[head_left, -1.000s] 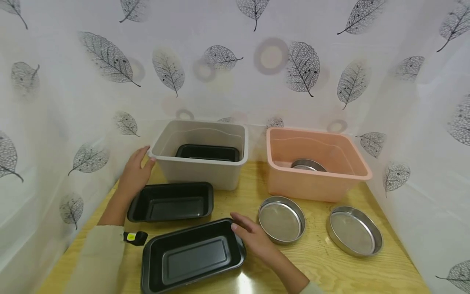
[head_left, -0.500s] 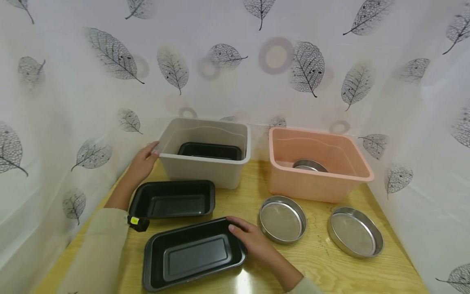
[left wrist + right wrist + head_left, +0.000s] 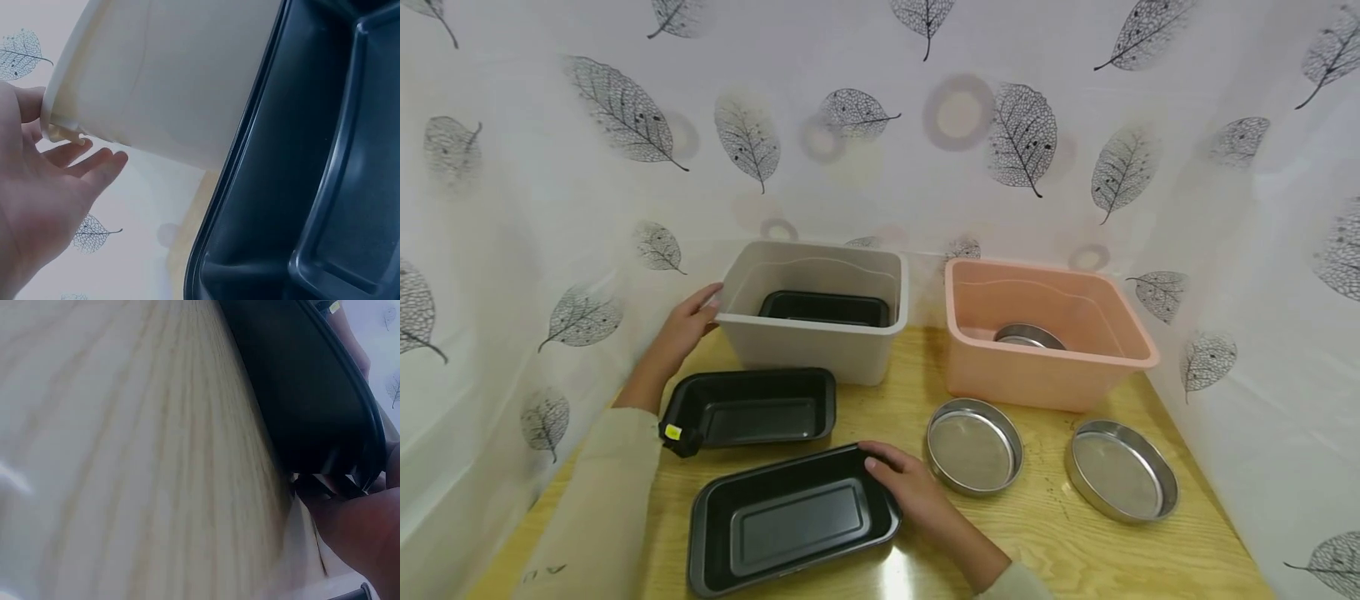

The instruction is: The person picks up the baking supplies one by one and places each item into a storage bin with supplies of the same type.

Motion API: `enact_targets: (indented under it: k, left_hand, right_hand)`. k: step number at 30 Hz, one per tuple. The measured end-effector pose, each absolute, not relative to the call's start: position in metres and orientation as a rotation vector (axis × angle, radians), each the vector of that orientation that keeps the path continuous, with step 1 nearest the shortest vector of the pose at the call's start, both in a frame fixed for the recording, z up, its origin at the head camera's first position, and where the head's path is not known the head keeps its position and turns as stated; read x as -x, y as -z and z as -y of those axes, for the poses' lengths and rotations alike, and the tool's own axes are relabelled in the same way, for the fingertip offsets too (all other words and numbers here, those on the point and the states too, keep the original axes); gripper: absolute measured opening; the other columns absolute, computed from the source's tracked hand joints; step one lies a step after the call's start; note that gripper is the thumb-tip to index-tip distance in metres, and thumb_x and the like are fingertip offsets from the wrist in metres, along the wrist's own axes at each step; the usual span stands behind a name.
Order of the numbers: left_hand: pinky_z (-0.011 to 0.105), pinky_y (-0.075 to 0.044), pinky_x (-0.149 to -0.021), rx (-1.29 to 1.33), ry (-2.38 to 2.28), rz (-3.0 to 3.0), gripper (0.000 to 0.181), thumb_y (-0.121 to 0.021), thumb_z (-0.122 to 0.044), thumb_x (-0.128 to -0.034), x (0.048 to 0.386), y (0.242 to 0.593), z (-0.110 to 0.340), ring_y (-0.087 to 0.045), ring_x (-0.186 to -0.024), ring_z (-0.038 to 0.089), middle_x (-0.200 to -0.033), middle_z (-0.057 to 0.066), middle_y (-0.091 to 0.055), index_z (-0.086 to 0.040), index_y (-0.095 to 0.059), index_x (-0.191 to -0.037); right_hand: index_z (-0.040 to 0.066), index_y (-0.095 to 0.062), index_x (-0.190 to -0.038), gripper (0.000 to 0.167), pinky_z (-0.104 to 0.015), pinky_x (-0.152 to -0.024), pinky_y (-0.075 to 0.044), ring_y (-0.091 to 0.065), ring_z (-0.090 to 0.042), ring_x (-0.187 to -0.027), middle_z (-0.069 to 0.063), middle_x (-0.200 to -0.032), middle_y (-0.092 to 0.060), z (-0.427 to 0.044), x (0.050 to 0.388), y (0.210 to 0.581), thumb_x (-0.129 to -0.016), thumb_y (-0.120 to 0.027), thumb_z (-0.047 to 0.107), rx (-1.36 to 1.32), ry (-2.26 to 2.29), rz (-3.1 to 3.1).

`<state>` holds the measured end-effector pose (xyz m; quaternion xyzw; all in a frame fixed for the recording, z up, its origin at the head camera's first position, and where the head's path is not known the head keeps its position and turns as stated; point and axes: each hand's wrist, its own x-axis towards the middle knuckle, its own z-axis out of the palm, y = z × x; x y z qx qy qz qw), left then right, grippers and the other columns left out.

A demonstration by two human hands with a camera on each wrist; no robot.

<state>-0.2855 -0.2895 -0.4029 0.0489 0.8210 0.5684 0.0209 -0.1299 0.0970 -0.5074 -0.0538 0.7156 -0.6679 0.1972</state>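
Note:
My left hand [image 3: 681,329] holds the left rim of a grey-white plastic bin [image 3: 805,350], thumb on the rim and fingers beneath it in the left wrist view. Inside that bin lies a black loaf pan [image 3: 827,310]. A second black loaf pan [image 3: 760,410] lies in front of the bin, under my left forearm. My right hand [image 3: 910,487] grips the right end of the nearest loaf pan [image 3: 797,525], thumb over its rim. In the right wrist view, the fingers [image 3: 337,519] are at the outside of that pan, partly hidden.
A pink bin [image 3: 1045,379] stands at the back right with a round metal pan [image 3: 1030,335] inside. Two more round pans, one nearer the middle [image 3: 973,450] and one at the right [image 3: 1123,473], lie on the wooden table [image 3: 1075,558]. A leaf-print sheet [image 3: 880,200] hangs around.
My left hand has moved forward along the grey-white bin's left side and taken hold of its rim. My right hand has closed a little further over the nearest pan's end.

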Motion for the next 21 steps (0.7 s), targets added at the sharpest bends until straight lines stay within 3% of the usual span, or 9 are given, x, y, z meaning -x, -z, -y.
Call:
enact_targets:
  k: [9, 21]
  left_hand:
    - [0.058, -0.022, -0.122, -0.172, -1.866, -2.407, 0.057, -0.032, -0.028, -0.1117, 0.2884, 0.4033, 0.2904, -0.016, -0.152, 0.040, -0.169, 0.018, -0.005, -0.010, -0.014, -0.163]
    - [0.056, -0.019, -0.122, -0.164, -1.889, -2.339, 0.056, -0.031, -0.022, -0.1121, 0.2924, 0.4063, 0.2940, -0.015, -0.153, 0.040, -0.169, 0.017, -0.004, -0.014, -0.010, -0.163]
  right_hand:
    - [0.010, -0.062, -0.139, 0.039, -0.026, -0.077, -0.060, -0.067, -0.017, -0.093, -0.016, -0.134, -0.063, -0.0933, 0.1304, 0.5103, -0.102, -0.060, 0.023, 0.131, 1.972, -1.930]
    - [0.007, -0.061, -0.139, 0.040, -0.026, -0.087, -0.058, -0.065, -0.017, -0.107, -0.015, -0.140, -0.061, -0.0947, 0.1315, 0.5064, -0.101, -0.061, 0.017, 0.103, 1.992, -1.911]
